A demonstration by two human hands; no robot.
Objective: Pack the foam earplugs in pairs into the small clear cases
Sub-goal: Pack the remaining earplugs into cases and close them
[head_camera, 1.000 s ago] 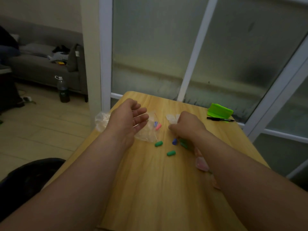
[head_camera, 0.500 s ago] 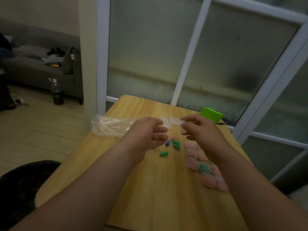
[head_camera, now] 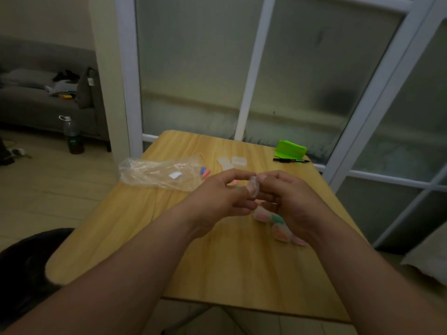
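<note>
Left hand (head_camera: 217, 201), right hand (head_camera: 290, 201), case (head_camera: 254, 187) pinched (seemingly)

This is a home, a lived-in sitting room. A small light wooden table (head_camera: 169, 250) stands just before white-framed frosted glass doors (head_camera: 193, 68). Left of the table and farther back, a grey fabric sofa (head_camera: 29, 107) carries cushions and loose clothes (head_camera: 64, 87). A dark plastic drinks bottle (head_camera: 72, 136) stands on the pale plank floor (head_camera: 48, 189) beside the sofa.

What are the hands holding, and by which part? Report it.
The left hand and right hand pinch one small clear plastic case by its opposite sides, with fingertips.
</note>
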